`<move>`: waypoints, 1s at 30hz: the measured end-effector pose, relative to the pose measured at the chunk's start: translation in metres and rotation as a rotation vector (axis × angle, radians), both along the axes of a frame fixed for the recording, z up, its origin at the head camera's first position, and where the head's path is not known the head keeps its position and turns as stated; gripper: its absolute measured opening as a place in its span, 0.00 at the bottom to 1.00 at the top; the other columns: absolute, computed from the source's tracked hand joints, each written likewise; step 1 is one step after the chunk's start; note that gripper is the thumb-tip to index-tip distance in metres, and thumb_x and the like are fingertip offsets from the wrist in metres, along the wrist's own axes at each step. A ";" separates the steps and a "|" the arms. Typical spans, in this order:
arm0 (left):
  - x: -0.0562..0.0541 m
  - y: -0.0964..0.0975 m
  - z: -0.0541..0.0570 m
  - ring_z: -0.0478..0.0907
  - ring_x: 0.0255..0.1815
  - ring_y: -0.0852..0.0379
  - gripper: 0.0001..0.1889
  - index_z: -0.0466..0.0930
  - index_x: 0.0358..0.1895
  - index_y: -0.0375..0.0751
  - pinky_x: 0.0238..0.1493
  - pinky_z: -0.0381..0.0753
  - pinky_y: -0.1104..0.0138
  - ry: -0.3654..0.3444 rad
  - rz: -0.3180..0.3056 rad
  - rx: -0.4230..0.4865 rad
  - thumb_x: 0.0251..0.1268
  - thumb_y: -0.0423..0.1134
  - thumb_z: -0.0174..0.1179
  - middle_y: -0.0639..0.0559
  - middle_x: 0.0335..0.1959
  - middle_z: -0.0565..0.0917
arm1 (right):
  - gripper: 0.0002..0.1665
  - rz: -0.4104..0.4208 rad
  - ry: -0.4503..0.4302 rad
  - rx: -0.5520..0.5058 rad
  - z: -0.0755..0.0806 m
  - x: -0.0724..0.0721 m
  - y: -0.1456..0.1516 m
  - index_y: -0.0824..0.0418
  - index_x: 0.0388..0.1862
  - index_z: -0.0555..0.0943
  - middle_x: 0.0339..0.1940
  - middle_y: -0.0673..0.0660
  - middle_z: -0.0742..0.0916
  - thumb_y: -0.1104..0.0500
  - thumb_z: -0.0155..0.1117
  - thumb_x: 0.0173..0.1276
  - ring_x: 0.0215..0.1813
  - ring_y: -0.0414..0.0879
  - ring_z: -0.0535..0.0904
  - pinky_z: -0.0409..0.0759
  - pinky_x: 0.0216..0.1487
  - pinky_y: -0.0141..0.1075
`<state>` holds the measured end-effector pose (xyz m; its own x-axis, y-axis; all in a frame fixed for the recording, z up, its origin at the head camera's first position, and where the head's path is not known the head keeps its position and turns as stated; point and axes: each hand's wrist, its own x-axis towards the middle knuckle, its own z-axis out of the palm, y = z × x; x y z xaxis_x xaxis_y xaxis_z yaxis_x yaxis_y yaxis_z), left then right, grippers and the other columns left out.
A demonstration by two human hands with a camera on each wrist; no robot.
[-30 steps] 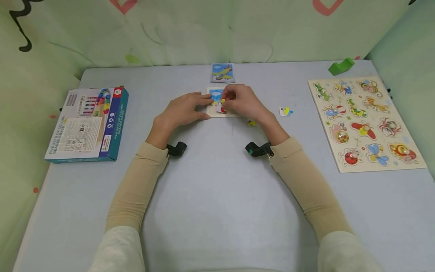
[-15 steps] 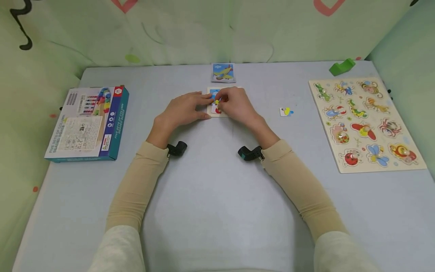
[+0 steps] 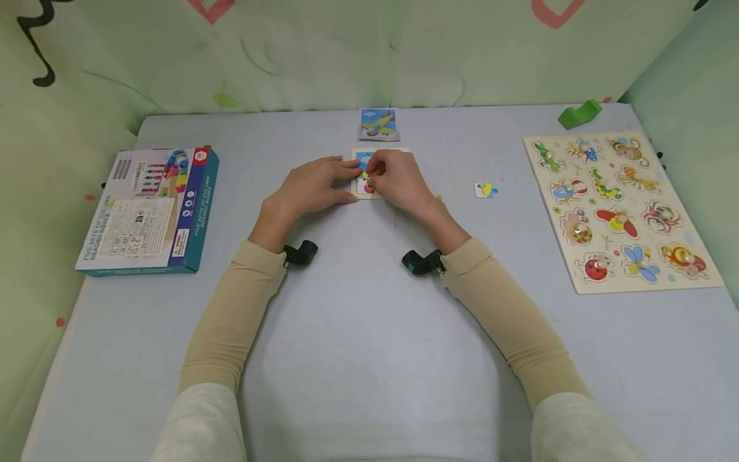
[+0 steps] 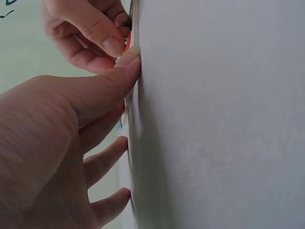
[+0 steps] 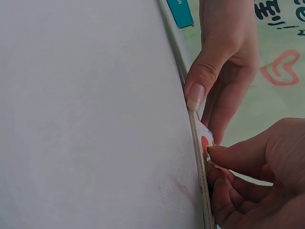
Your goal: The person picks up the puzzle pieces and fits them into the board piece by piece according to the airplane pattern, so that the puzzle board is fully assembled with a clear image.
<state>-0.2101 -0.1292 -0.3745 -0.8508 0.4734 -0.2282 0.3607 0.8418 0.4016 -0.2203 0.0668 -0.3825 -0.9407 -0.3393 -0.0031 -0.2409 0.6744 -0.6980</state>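
A small jigsaw tray [image 3: 405,151] lies in front of me, with blue picture pieces in its upper left part. My left hand [image 3: 312,184] steadies its left side, fingers extended and thumb pressed at the near corner. With thumb and fingertips my right hand [image 3: 402,181] pinches a white jigsaw piece [image 5: 204,136] bearing a red patch. That piece overlaps the tray's lower left part and looks slightly tilted in the right wrist view. Most of the tray's right half is hidden under the right hand.
A yellow-and-white jigsaw piece [image 3: 485,190] lies to the right; another peeks out by the right wrist. Behind the tray is an airplane picture card [image 3: 379,124]. A boxed toy [image 3: 147,212] is left; an insect peg puzzle [image 3: 623,208] and green block [image 3: 580,114] are right.
My right hand has moved left with the jigsaw piece, bringing it to the tray's lower left part. A loose piece below the right wrist is now mostly covered. The left hand stays put.
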 end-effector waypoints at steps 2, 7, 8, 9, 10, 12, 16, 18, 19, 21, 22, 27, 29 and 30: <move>0.000 0.000 0.000 0.52 0.82 0.57 0.33 0.65 0.74 0.60 0.74 0.64 0.47 -0.001 0.001 0.004 0.67 0.56 0.62 0.68 0.78 0.61 | 0.06 -0.002 -0.005 0.001 -0.001 0.000 -0.001 0.67 0.38 0.83 0.33 0.60 0.85 0.68 0.61 0.63 0.36 0.48 0.78 0.73 0.38 0.33; 0.001 -0.001 0.001 0.53 0.82 0.57 0.33 0.65 0.74 0.60 0.74 0.65 0.48 -0.002 -0.002 0.013 0.67 0.55 0.63 0.68 0.78 0.61 | 0.04 -0.005 -0.010 0.015 -0.001 0.003 -0.003 0.65 0.33 0.83 0.30 0.58 0.84 0.67 0.61 0.64 0.33 0.47 0.76 0.71 0.34 0.32; 0.001 -0.002 0.001 0.53 0.82 0.57 0.33 0.65 0.74 0.60 0.74 0.65 0.48 0.000 -0.002 0.015 0.67 0.55 0.63 0.68 0.77 0.61 | 0.04 -0.005 -0.008 0.018 -0.001 0.003 -0.003 0.65 0.32 0.83 0.29 0.58 0.84 0.67 0.61 0.64 0.32 0.47 0.75 0.71 0.34 0.32; 0.001 -0.002 0.001 0.53 0.82 0.57 0.33 0.65 0.74 0.60 0.74 0.65 0.48 0.001 -0.002 0.016 0.67 0.55 0.63 0.68 0.77 0.61 | 0.04 -0.006 -0.006 0.018 -0.001 0.004 -0.004 0.65 0.32 0.83 0.29 0.58 0.84 0.67 0.61 0.65 0.32 0.47 0.75 0.71 0.34 0.32; 0.001 -0.002 0.001 0.53 0.82 0.57 0.33 0.65 0.74 0.60 0.73 0.65 0.48 0.003 -0.004 0.018 0.67 0.55 0.63 0.68 0.77 0.61 | 0.04 -0.006 -0.005 0.018 0.000 0.004 -0.004 0.65 0.32 0.83 0.29 0.58 0.84 0.67 0.61 0.65 0.32 0.47 0.75 0.71 0.33 0.32; 0.000 -0.002 0.000 0.53 0.82 0.57 0.33 0.65 0.74 0.60 0.73 0.66 0.48 0.007 -0.006 0.021 0.67 0.55 0.63 0.68 0.77 0.62 | 0.04 -0.007 -0.005 0.019 0.000 0.004 -0.003 0.65 0.33 0.83 0.29 0.58 0.84 0.66 0.61 0.64 0.32 0.47 0.75 0.71 0.33 0.33; 0.000 -0.001 -0.001 0.54 0.81 0.57 0.33 0.66 0.74 0.60 0.72 0.67 0.48 0.014 -0.010 0.023 0.67 0.55 0.63 0.68 0.77 0.62 | 0.04 -0.008 -0.017 0.027 0.001 0.005 -0.003 0.65 0.35 0.83 0.29 0.57 0.84 0.65 0.63 0.63 0.31 0.47 0.75 0.71 0.33 0.33; 0.000 -0.001 -0.001 0.54 0.81 0.57 0.33 0.66 0.74 0.60 0.72 0.67 0.48 0.017 -0.012 0.023 0.67 0.55 0.63 0.68 0.77 0.62 | 0.04 -0.006 -0.022 0.033 0.001 0.005 -0.003 0.65 0.35 0.83 0.29 0.57 0.84 0.65 0.64 0.63 0.31 0.46 0.75 0.71 0.32 0.32; 0.000 -0.001 -0.001 0.54 0.81 0.57 0.33 0.66 0.74 0.60 0.73 0.67 0.48 0.018 -0.012 0.023 0.67 0.55 0.63 0.68 0.77 0.62 | 0.04 -0.004 -0.023 0.038 0.001 0.005 -0.003 0.65 0.34 0.84 0.29 0.57 0.84 0.65 0.64 0.63 0.31 0.46 0.75 0.71 0.32 0.32; 0.000 -0.001 -0.001 0.54 0.81 0.57 0.33 0.66 0.74 0.59 0.73 0.66 0.49 0.018 -0.012 0.024 0.67 0.55 0.63 0.68 0.77 0.62 | 0.04 -0.001 -0.026 0.043 0.002 0.005 -0.003 0.65 0.34 0.84 0.29 0.58 0.85 0.65 0.64 0.63 0.31 0.46 0.76 0.71 0.32 0.32; 0.000 -0.001 -0.001 0.54 0.81 0.57 0.33 0.66 0.74 0.59 0.73 0.66 0.49 0.019 -0.013 0.023 0.67 0.55 0.63 0.68 0.77 0.62 | 0.04 0.000 -0.025 0.045 0.002 0.005 -0.003 0.65 0.34 0.83 0.29 0.58 0.85 0.65 0.64 0.63 0.31 0.46 0.76 0.72 0.32 0.32; 0.000 -0.001 0.000 0.54 0.82 0.56 0.33 0.66 0.74 0.59 0.73 0.66 0.49 0.019 -0.012 0.011 0.67 0.55 0.63 0.67 0.77 0.62 | 0.04 -0.004 -0.016 0.067 0.000 0.004 -0.002 0.65 0.33 0.83 0.30 0.58 0.85 0.63 0.65 0.64 0.32 0.47 0.76 0.71 0.33 0.33; 0.000 0.000 0.000 0.53 0.82 0.56 0.33 0.66 0.74 0.58 0.75 0.64 0.50 0.018 -0.014 0.008 0.67 0.55 0.63 0.67 0.78 0.62 | 0.06 -0.009 -0.008 0.084 0.000 0.004 -0.001 0.65 0.31 0.82 0.29 0.57 0.84 0.62 0.66 0.64 0.33 0.48 0.75 0.70 0.34 0.34; 0.001 0.000 -0.001 0.53 0.82 0.55 0.33 0.65 0.74 0.58 0.75 0.64 0.50 0.015 -0.014 0.008 0.67 0.55 0.63 0.66 0.78 0.62 | 0.07 -0.012 -0.004 0.093 -0.001 0.004 -0.001 0.64 0.30 0.82 0.28 0.57 0.83 0.61 0.67 0.64 0.33 0.49 0.75 0.69 0.34 0.35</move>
<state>-0.2096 -0.1295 -0.3751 -0.8473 0.4873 -0.2113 0.3787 0.8331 0.4031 -0.2163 0.0660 -0.3832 -0.9446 -0.3261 -0.0382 -0.2296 0.7390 -0.6334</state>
